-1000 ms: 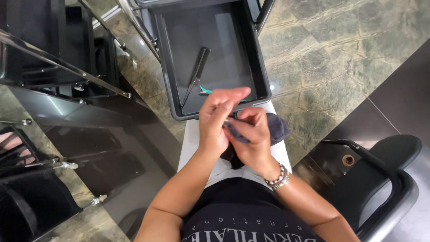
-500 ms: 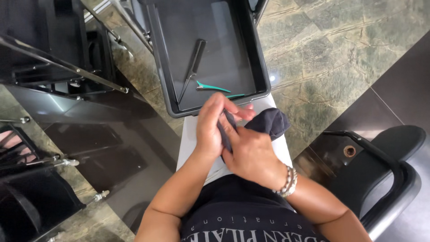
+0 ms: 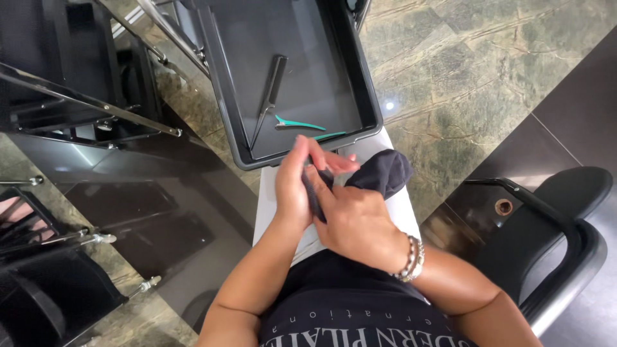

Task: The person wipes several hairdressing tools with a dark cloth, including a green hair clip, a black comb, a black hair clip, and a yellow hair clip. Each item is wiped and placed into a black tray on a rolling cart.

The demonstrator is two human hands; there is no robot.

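Your two hands meet at the centre of the frame, over your lap, and between them sits a dark cloth (image 3: pixel 379 175), a soft navy bundle whose bulk bunches out to the right of your fingers while a narrower fold runs down between your palms. That fold lies roughly up-and-down in the picture, tilted slightly toward the lower right, so the cloth's long axis follows the line of your forearms. Your left hand (image 3: pixel 292 193) stands nearly upright with its palm turned toward the right of the frame, fingers fairly straight and reaching toward the top of the picture; it presses flat against the fold rather than curling around it. Your right hand (image 3: pixel 357 222) is lower and to the right, knuckles up, fingers closed over the fold, a beaded bracelet (image 3: pixel 411 257) at the wrist. The right hand is nearer the bunched end. Just above your fingertips, in the upper middle, is a dark grey tray (image 3: pixel 360 77); in it lie a black tail comb (image 3: pixel 273 83), set lengthwise, and a teal hair clip (image 3: pixel 299 123), lying crosswise near the tray's lower rim. At the lower right is a black chair (image 3: pixel 565 218).
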